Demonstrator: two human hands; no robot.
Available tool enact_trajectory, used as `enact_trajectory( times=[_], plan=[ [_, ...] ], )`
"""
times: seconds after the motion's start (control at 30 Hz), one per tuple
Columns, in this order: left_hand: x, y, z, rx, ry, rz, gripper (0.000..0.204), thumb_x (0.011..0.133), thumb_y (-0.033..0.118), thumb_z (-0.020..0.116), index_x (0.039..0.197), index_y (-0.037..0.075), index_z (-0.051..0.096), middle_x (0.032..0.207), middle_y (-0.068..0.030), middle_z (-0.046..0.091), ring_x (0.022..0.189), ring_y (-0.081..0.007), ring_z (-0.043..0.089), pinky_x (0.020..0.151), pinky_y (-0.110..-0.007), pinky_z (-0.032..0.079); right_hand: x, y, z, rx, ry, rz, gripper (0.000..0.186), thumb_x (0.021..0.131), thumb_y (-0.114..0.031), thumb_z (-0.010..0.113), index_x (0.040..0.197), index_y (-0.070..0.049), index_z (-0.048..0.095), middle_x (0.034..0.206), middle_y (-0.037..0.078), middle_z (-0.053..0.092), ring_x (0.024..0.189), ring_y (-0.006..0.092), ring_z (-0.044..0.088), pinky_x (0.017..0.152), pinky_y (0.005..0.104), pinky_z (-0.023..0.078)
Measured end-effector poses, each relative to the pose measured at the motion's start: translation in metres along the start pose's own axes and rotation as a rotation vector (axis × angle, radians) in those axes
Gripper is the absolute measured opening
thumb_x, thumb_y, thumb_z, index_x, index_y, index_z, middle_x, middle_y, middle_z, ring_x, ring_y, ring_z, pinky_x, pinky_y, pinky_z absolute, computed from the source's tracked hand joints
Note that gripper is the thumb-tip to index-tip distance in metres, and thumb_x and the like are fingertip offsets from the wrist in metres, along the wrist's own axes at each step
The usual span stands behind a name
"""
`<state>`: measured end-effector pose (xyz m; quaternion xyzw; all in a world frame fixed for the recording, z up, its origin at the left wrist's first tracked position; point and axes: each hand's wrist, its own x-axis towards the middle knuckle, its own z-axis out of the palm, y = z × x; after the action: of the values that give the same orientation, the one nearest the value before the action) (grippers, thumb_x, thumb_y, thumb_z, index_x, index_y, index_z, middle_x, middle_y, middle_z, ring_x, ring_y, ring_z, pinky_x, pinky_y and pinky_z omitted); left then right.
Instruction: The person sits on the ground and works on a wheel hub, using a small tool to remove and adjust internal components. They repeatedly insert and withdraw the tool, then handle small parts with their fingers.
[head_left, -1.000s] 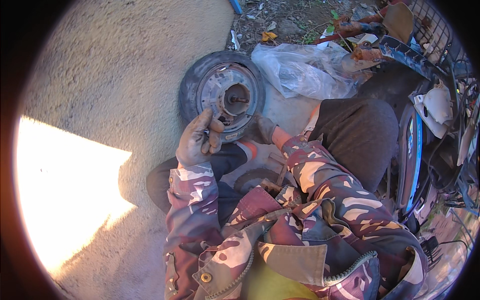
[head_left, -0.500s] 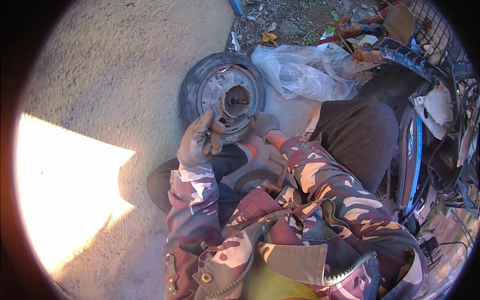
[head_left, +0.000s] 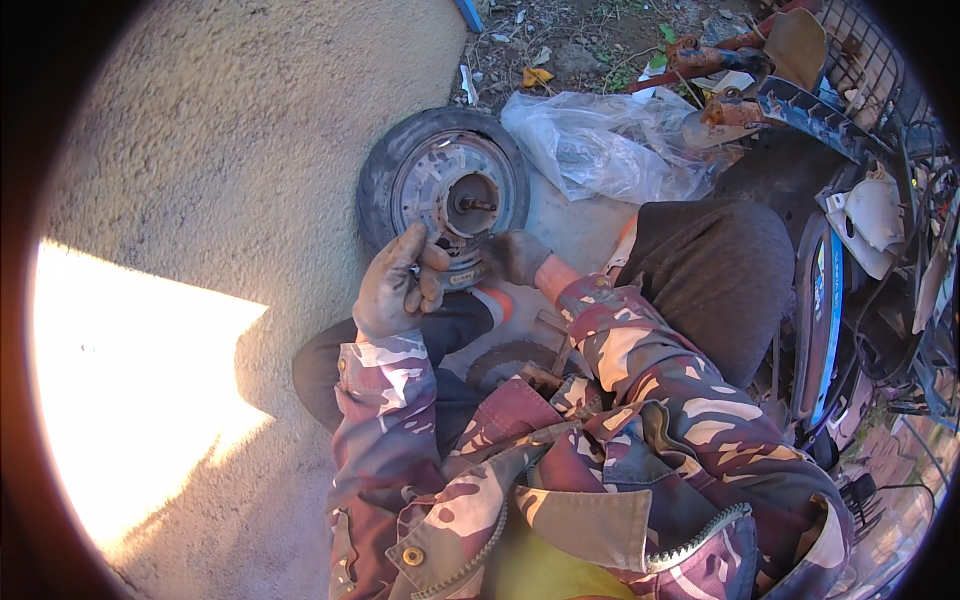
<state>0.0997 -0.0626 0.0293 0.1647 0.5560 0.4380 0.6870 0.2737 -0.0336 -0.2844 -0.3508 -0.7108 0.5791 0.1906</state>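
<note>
A wheel [head_left: 408,180] with a black tyre lies on the ground in front of me, its hub face up and an axle stub [head_left: 477,205] standing in the round centre opening. At its near edge is a curved grey piece [head_left: 463,268] with lettering on its outer face, shaped like a brake shoe. My left hand [head_left: 398,285], in a dirty grey glove, is closed with curled fingers at the piece's left end. My gloved right hand [head_left: 515,258] is closed around its right end, back of the hand up; its fingertips are hidden.
Beyond the wheel on the right lies a clear plastic bag [head_left: 600,145]. Scrap parts, cables and a wire basket [head_left: 860,50] crowd the right side. A hammer-like tool [head_left: 560,345] and a dark round part [head_left: 505,365] lie between my legs. A rough wall [head_left: 230,150] rises on the left.
My right hand has moved slightly left and nearer to my left hand, covering more of the curved piece. My left hand and the wheel stay nearly where they were.
</note>
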Motion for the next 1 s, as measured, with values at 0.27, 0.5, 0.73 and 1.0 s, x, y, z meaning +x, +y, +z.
enact_trajectory(
  times=[0.27,0.5,0.73,1.0],
  plan=[
    [-0.003,0.002,0.005,0.001,0.012,-0.006,0.047,0.106,0.042,0.058,0.085,0.0,0.066,0.051,-0.0084,0.054,0.037,-0.0132,0.041,0.037,-0.025,0.033,-0.014,-0.045,-0.022,-0.261,0.116,0.585,0.035,0.093,-0.029,0.058,0.124,-0.019,0.072,0.118,0.013,0.074,0.112,0.0347,0.069,0.097,0.0433,0.054],
    [-0.008,0.011,0.001,0.037,0.012,0.017,0.047,0.106,0.042,0.057,0.086,0.001,0.066,0.052,-0.0081,0.055,0.037,-0.013,0.042,0.037,-0.025,0.032,-0.001,-0.058,-0.013,0.875,0.123,1.051,0.056,0.104,-0.056,0.047,0.113,-0.006,0.072,0.101,0.014,0.076,0.088,0.0298,0.07,0.079,0.0421,0.055],
    [-0.009,0.016,-0.001,0.054,0.019,-0.005,0.049,0.106,0.043,0.056,0.086,0.0,0.067,0.052,-0.0084,0.056,0.038,-0.0128,0.042,0.037,-0.025,0.031,0.012,-0.044,-0.003,1.063,0.195,0.994,0.06,0.105,-0.057,0.045,0.098,-0.005,0.074,0.086,0.011,0.077,0.063,0.0217,0.069,0.058,0.0372,0.054],
    [-0.014,0.029,0.009,0.124,0.041,0.035,0.052,0.104,0.046,0.059,0.084,-0.001,0.066,0.052,-0.0088,0.055,0.038,-0.0125,0.042,0.039,-0.025,0.032,0.023,-0.039,-0.024,0.153,0.07,0.703,0.05,0.1,-0.045,0.056,0.109,0.002,0.073,0.099,0.024,0.075,0.092,0.0346,0.074,0.083,0.0456,0.056]
  ],
)
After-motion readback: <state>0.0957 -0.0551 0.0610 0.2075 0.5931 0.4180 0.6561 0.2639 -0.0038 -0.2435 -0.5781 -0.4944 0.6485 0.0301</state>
